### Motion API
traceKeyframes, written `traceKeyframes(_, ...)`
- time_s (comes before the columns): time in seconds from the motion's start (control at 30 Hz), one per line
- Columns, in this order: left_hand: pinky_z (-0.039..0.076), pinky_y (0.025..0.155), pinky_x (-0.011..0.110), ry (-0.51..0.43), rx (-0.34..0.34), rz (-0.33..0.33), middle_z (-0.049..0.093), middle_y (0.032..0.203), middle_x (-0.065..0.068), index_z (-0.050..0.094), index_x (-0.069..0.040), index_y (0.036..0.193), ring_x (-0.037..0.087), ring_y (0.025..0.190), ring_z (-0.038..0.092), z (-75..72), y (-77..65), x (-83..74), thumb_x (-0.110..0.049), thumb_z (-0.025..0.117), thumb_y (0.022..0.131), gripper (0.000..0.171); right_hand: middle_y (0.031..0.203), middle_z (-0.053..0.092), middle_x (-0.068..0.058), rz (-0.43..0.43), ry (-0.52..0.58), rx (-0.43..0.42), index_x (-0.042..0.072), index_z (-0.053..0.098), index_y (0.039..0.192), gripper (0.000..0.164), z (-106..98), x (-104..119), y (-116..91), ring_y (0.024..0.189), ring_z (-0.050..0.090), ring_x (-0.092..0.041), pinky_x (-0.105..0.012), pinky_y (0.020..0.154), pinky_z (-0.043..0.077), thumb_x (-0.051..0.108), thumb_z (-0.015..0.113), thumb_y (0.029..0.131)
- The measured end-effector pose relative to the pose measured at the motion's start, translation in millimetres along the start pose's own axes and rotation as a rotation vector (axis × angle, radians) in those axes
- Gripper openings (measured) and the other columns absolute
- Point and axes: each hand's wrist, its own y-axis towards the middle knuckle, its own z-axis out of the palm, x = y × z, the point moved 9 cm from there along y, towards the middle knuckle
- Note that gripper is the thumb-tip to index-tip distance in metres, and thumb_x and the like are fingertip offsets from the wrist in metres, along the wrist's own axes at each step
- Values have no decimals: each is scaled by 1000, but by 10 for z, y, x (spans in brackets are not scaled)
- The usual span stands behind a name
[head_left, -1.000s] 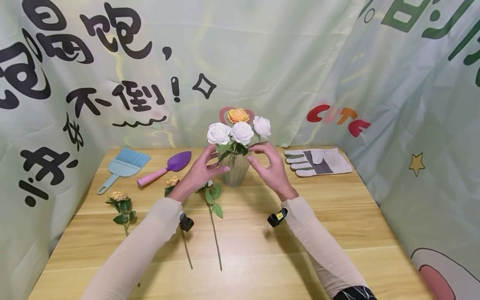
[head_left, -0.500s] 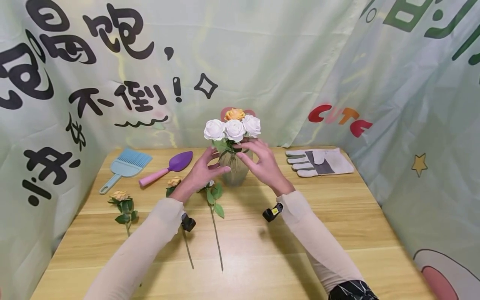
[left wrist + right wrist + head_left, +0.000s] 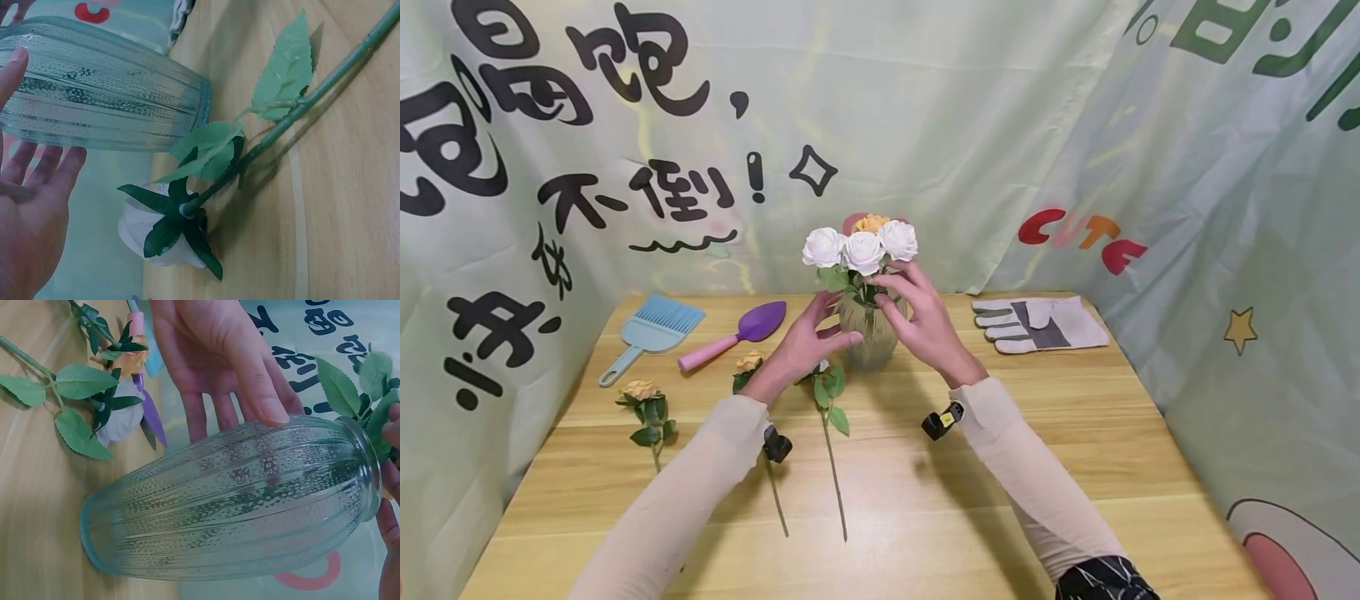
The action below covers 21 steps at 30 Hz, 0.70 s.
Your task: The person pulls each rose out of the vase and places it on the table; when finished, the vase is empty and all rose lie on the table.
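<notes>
A ribbed clear glass vase [image 3: 870, 342] stands upright on the table, holding three white roses [image 3: 863, 252] and an orange rose [image 3: 872, 222] behind them. My left hand [image 3: 805, 342] holds the vase at its left side; in the right wrist view its thumb [image 3: 274, 412] lies on the glass. My right hand [image 3: 921, 321] is at the vase mouth, its fingers curled round the stems under the right-hand white bloom. Its fingertips are partly hidden among leaves. Another white rose [image 3: 156, 231] lies in front of the vase, its bloom mostly hidden by my left hand in the head view.
Two orange roses, one at far left [image 3: 642, 392] and one by my left wrist [image 3: 748, 362], lie on the table [image 3: 1075, 500]. Behind them are a blue dustpan-shaped tool [image 3: 658, 325] and a purple trowel [image 3: 760, 322]. A work glove [image 3: 1041, 323] lies at back right, before the printed curtain [image 3: 925, 100].
My right hand has moved left across the vase mouth. The right-hand white rose has come in beside the others, and the blooms have shifted slightly left and down. My left hand stays on the vase.
</notes>
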Motion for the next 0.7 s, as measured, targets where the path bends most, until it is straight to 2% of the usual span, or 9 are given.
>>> traceKeyframes(0.1, 42, 130, 55, -1, 3, -10, 30, 178, 10, 29, -14, 170, 36, 166, 28, 1, 1, 5, -22, 82, 100, 88, 139, 68, -23, -1, -14, 20, -2, 75, 126, 24, 8, 2, 23, 136, 61, -41, -57, 114, 53, -1, 69, 103)
traceKeyframes(0.2, 40, 131, 58, -19, 5, -17, 27, 180, 8, 28, -16, 171, 34, 167, 25, -4, -2, 13, -22, 83, 100, 90, 132, 75, -19, -2, -20, 68, -1, 75, 126, 25, 40, 0, 37, 128, 64, -36, -53, 113, 53, -4, 63, 105)
traceKeyframes(0.27, 38, 131, 60, -31, 10, -15, 26, 180, 8, 26, -17, 172, 34, 168, 23, -5, -6, 13, -20, 82, 100, 92, 122, 79, -16, -7, -17, 85, 0, 76, 122, 28, 47, 5, 41, 104, 68, -29, -52, 117, 49, -9, 57, 103)
traceKeyframes(0.33, 37, 131, 62, -34, 13, -11, 25, 181, 8, 24, -19, 174, 34, 168, 23, -5, -7, 11, -20, 82, 100, 94, 112, 81, -14, -14, -14, 85, 1, 77, 115, 33, 41, 11, 43, 84, 64, -24, -52, 127, 41, -14, 52, 100)
traceKeyframes(0.43, 39, 131, 61, -22, 12, -6, 25, 180, 8, 23, -19, 174, 36, 168, 24, -5, -7, 8, -20, 82, 101, 94, 96, 79, -13, -37, -13, 70, 3, 78, 109, 39, 25, 36, 49, 69, 56, -19, -54, 138, 25, -19, 48, 95)
traceKeyframes(0.53, 40, 130, 61, -7, 8, -4, 24, 181, 8, 25, -17, 173, 39, 166, 28, -6, -4, 11, -21, 81, 101, 91, 98, 79, -14, -39, -13, 75, 4, 79, 114, 44, 33, 41, 52, 79, 63, -24, -54, 141, 15, -19, 47, 94)
traceKeyframes(0.63, 40, 130, 60, -8, 11, -12, 23, 181, 9, 25, -18, 173, 39, 165, 30, 2, -5, 18, -21, 81, 102, 91, 116, 80, -17, 2, -13, 95, 1, 76, 125, 45, 50, 14, 39, 108, 73, -34, -55, 142, 9, -16, 49, 93)
traceKeyframes(0.7, 41, 130, 58, -8, 12, -26, 23, 181, 9, 25, -20, 173, 38, 164, 32, 7, -7, 29, -22, 81, 101, 91, 127, 77, -21, 34, -7, 101, -3, 73, 131, 46, 53, -9, 26, 126, 70, -39, -54, 142, 8, -14, 51, 92)
